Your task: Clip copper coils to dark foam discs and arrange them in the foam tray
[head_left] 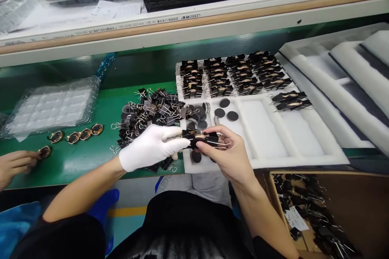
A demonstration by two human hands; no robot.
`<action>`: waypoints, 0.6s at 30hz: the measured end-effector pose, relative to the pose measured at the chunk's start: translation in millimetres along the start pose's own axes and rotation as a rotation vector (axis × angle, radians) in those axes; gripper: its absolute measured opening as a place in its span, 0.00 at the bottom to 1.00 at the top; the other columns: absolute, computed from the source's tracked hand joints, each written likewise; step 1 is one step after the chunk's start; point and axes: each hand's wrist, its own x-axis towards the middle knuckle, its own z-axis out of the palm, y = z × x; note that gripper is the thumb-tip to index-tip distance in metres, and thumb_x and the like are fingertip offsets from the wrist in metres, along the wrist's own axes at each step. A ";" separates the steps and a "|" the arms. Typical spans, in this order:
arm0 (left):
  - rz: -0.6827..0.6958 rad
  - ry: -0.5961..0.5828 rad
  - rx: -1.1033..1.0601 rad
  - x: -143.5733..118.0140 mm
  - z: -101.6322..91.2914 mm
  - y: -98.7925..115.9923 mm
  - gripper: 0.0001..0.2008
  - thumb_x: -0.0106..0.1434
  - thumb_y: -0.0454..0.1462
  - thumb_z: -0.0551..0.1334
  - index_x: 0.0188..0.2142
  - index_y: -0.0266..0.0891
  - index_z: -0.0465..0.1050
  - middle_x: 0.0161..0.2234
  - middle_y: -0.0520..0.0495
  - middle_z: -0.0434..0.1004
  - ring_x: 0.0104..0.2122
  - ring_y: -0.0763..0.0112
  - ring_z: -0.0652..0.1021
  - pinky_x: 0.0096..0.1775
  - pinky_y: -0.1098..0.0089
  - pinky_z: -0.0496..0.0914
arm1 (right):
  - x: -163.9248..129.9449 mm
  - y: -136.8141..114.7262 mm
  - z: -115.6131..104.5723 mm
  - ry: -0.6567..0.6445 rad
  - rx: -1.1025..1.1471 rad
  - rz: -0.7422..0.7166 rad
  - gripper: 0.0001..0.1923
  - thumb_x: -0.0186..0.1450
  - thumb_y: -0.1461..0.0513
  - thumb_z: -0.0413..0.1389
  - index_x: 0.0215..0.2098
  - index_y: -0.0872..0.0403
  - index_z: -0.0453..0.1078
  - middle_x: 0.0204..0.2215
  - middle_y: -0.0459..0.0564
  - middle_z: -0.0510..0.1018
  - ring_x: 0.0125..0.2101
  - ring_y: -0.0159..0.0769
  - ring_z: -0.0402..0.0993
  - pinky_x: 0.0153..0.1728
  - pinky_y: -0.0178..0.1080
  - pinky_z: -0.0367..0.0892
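My left hand [153, 145], in a white glove, and my bare right hand [232, 151] meet over the near-left corner of a white foam tray [264, 162]. Between them they grip a gold-edged part with black binder clips [199, 137] on it; fingers cover much of it. The fingers of both hands are closed on it. Left of the tray lies a heap of loose black binder clips [154, 113]. Round dark discs [232, 116] lie in the tray around my hands. At the tray's far side stand rows of clipped parts [219, 75], with two more [291, 101] at the right.
At the left, another person's hand [20, 166] touches one of several gold-rimmed round parts [85, 134]. Behind them is a clear plastic tray [54, 105]. Foam trays [358, 64] lean at the right, above a cardboard box [349, 210] holding clipped pieces. A shelf edge [194, 28] crosses the back.
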 end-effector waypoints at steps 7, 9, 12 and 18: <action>0.042 -0.065 0.114 10.2 -5.2 1.8 0.18 0.71 0.48 0.59 0.32 0.41 0.78 0.22 0.55 0.79 0.23 0.75 0.77 0.26 0.77 0.67 | -3.8 2.5 -3.0 0.006 -0.012 0.019 0.20 0.56 0.51 0.73 0.40 0.50 0.73 0.34 0.49 0.86 0.31 0.43 0.86 0.34 0.45 0.85; 0.099 -0.072 0.154 13.8 -7.3 3.9 0.17 0.71 0.48 0.59 0.32 0.41 0.79 0.22 0.55 0.78 0.22 0.75 0.76 0.25 0.76 0.66 | -1.8 -6.5 -13.5 -0.048 -0.107 -0.034 0.18 0.60 0.53 0.71 0.42 0.50 0.74 0.37 0.49 0.86 0.35 0.42 0.86 0.36 0.44 0.84; 0.180 -0.029 0.214 18.6 -7.5 10.3 0.16 0.71 0.47 0.59 0.36 0.42 0.81 0.22 0.56 0.77 0.20 0.75 0.73 0.23 0.75 0.64 | -0.5 -34.2 -33.0 -0.169 -0.423 -0.187 0.14 0.64 0.57 0.68 0.47 0.49 0.76 0.47 0.51 0.83 0.47 0.41 0.82 0.46 0.44 0.79; 0.344 0.033 0.340 28.9 9.9 20.8 0.20 0.72 0.48 0.59 0.58 0.46 0.76 0.38 0.51 0.85 0.32 0.69 0.81 0.35 0.73 0.73 | -2.4 -90.5 -56.5 -0.335 -0.944 -0.373 0.12 0.69 0.63 0.63 0.50 0.48 0.78 0.42 0.47 0.84 0.43 0.40 0.80 0.48 0.45 0.74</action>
